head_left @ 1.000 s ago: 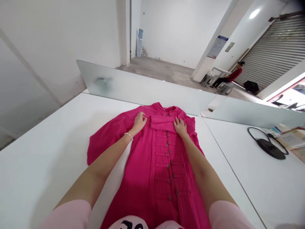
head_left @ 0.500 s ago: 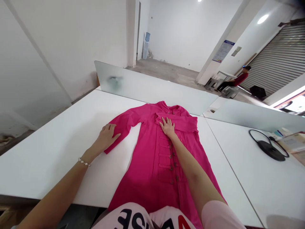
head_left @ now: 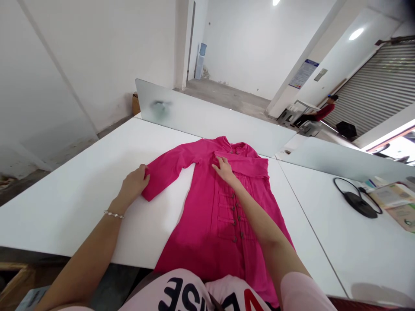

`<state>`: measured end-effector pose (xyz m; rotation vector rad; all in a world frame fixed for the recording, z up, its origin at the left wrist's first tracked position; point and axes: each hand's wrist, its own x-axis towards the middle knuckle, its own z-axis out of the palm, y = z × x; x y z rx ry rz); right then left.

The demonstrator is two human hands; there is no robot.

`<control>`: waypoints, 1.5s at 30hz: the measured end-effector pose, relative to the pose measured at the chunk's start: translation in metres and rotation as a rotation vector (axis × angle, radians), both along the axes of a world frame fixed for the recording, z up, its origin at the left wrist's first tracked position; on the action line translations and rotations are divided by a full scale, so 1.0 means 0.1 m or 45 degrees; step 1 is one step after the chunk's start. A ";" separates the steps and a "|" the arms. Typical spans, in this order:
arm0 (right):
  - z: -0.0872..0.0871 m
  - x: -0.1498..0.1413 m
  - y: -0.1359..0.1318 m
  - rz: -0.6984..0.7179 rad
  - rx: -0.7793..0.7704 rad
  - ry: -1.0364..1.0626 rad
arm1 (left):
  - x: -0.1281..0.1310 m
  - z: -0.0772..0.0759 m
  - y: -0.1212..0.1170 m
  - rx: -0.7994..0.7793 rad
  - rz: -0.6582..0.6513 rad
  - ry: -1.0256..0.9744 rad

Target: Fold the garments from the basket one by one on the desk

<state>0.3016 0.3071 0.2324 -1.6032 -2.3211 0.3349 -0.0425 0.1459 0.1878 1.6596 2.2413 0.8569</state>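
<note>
A bright pink buttoned garment [head_left: 214,216] lies flat on the white table [head_left: 81,190], collar at the far side, hem hanging over the near edge. Its left sleeve [head_left: 168,168] is stretched out to the left. My left hand [head_left: 133,185] grips the cuff end of that sleeve, fingers curled round the fabric. My right hand [head_left: 223,169] lies flat with fingers spread on the garment's chest, just below the collar, where the right sleeve is folded across.
A frosted divider panel [head_left: 207,121] stands along the table's far edge. On the neighbouring table to the right lie a black round stand with a cable [head_left: 356,202] and some papers [head_left: 394,201]. A person in red [head_left: 319,114] sits far back by a roller shutter.
My left hand went from the shoulder out to the left, drawing the sleeve straight, and now curls on its cuff. My right hand stayed on the chest, shifting slightly left.
</note>
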 end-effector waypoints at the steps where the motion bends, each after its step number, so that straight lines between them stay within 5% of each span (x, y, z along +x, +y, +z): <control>1: 0.04 -0.11 -0.06 0.073 0.013 0.038 | -0.01 -0.01 0.02 0.074 0.010 -0.121; 4: 0.11 -0.49 -0.30 0.344 0.018 0.140 | 0.04 0.01 0.09 0.294 0.052 -0.703; 8: 0.10 -0.96 -0.74 0.681 -0.048 0.258 | 0.21 0.15 0.10 0.315 0.046 -1.433; 11: 0.02 -1.19 -1.00 0.825 -0.159 0.405 | 0.35 0.21 0.07 0.280 -0.090 -1.643; 15: -0.10 -1.31 -1.11 0.781 -0.325 0.460 | 0.50 0.23 0.02 0.243 -0.318 -1.698; 20: -0.21 -1.19 -0.92 0.643 -0.289 0.590 | 0.59 0.20 0.04 0.163 -0.533 -1.554; 28: 0.05 -0.45 -0.30 0.288 -0.170 0.890 | 0.62 -0.04 0.10 0.259 -0.404 -0.920; 36: 0.16 0.24 -0.24 0.081 -0.133 0.941 | 0.61 -0.01 0.17 0.251 -0.411 -0.702; 42: 0.02 0.46 -0.20 0.078 -0.091 0.841 | 0.66 0.15 0.66 0.392 -0.705 -0.271; 45: -0.02 0.50 -0.14 0.058 -0.044 0.782 | 0.72 0.19 1.02 0.374 -0.704 0.033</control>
